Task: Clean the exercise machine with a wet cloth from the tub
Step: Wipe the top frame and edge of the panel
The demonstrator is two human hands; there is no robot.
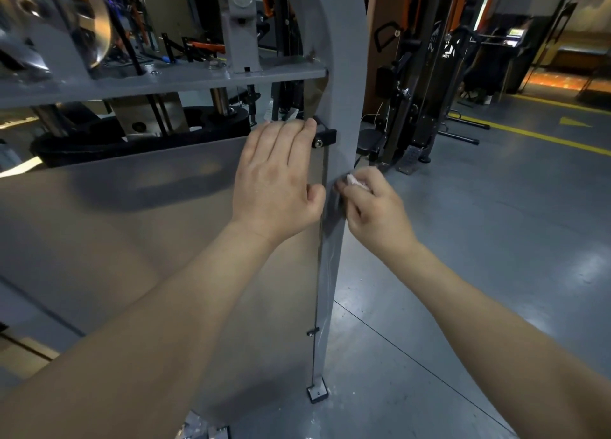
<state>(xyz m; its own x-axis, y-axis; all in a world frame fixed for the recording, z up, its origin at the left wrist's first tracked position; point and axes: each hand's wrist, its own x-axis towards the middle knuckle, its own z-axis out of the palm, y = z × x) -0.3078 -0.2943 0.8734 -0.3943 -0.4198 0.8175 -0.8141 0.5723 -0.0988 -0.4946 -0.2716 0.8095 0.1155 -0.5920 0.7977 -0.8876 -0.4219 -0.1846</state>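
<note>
Our left grip lies flat on the machine's clear guard panel, fingers straight and together, tips by the black bracket. Just beside it, our right grip pinches a small white cloth, bunched and mostly hidden under the fingers, against the grey upright post.

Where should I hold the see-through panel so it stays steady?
Probably the panel by its top edge, from the front, fingers over it beside the black bracket: it is a thin, flat, upright sheet with a free top. The left hand rests there.
</note>
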